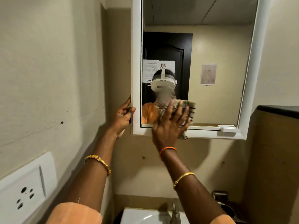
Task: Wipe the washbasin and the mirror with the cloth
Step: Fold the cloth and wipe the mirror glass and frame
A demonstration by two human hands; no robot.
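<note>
1. Nearest the camera: two orange sleeves [76, 213] sitting at the bottom edge, bare forearms reaching up and away toward the far wall.
2. Mirror [210, 54], white-framed, hanging on the far wall, tilted in this wide view; reflecting a dark door and pinned papers.
3. Washbasin [145, 215], white, lying low and near, below the mirror, with a tap [174, 214] at its back, partly hidden by the right forearm.
4. Socket plate [24, 188] showing on the near left wall.
5. Right hand [169, 125] pressing flat, fingers spread, holding the cloth [188, 109] against the mirror's lower glass; cloth blurred, one corner hanging over the bottom frame.
6. Left hand [123, 117] gripping the mirror frame's left edge, fingers curled around it.
7. Gold bangles ringing both forearms; orange thread [167, 150] circling the right wrist.
</note>
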